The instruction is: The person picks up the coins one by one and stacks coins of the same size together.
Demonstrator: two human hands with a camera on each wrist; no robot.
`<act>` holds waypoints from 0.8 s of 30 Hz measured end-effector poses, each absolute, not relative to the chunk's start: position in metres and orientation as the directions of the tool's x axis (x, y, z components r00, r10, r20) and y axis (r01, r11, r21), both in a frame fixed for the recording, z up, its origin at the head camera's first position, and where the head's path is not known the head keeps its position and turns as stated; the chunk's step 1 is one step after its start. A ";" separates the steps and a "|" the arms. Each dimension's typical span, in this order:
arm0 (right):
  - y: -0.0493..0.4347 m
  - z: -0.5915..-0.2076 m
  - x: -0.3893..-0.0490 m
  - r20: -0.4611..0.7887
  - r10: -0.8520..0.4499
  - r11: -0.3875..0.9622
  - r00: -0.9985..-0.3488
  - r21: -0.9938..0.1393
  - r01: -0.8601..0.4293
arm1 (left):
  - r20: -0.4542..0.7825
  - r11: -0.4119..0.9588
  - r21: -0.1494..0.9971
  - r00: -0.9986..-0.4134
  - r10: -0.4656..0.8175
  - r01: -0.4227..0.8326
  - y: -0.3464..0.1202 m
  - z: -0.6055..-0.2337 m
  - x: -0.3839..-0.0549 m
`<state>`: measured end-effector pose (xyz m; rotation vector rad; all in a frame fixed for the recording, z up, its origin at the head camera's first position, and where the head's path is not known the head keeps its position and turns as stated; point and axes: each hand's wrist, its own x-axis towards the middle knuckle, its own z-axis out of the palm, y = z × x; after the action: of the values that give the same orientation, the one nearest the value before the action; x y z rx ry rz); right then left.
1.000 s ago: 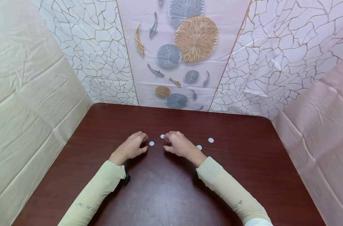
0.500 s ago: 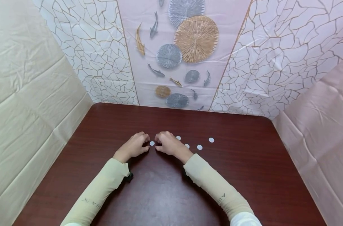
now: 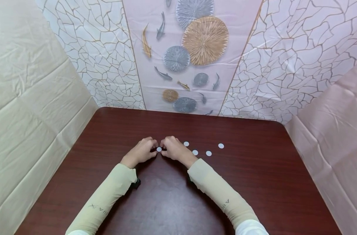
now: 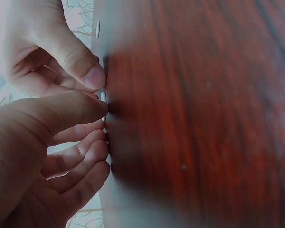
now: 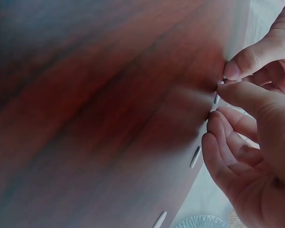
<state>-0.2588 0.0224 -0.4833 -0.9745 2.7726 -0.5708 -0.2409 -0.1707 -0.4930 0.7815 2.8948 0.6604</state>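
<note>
- Fingers of left hand (image 3: 140,150) and right hand (image 3: 173,148) curled, tips facing; can't tell whether either grips the disc.
- White disc (image 3: 159,149) sits in the narrow gap: just right of left fingertips, just left of right ones. Round, so no long axis; neither hand clearly nearer. Contact unclear.
- Four more discs (image 3: 195,152) lie flat and apart, to the right; nearest two beside right hand and wrist.
- Surface: dark red-brown table (image 3: 166,199), glossy.
- Patterned backdrop (image 3: 107,58) behind far edge, pale cloth (image 3: 28,107) both sides.
</note>
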 end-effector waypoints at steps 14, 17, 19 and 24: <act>0.011 -0.476 -0.265 -0.078 -0.623 0.740 -0.778 -0.381 -0.554 | 0.011 0.789 0.430 -0.876 0.482 0.439 -0.164 -0.490 -0.243; 0.009 -0.475 -0.266 -0.112 -0.605 0.758 -0.788 -0.385 -0.527 | 0.004 0.794 0.421 -0.876 0.482 0.438 -0.162 -0.489 -0.243; 0.009 -0.475 -0.267 -0.133 -0.593 0.769 -0.794 -0.388 -0.509 | -0.007 0.801 0.411 -0.877 0.481 0.436 -0.162 -0.488 -0.243; 0.009 -0.475 -0.268 -0.150 -0.583 0.779 -0.799 -0.384 -0.496 | -0.021 0.809 0.379 -0.869 0.494 0.450 -0.160 -0.487 -0.243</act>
<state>-0.2684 0.0089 -0.4753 -0.8381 2.7108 -0.4794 -0.2427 -0.1605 -0.4868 0.7529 2.8743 0.5570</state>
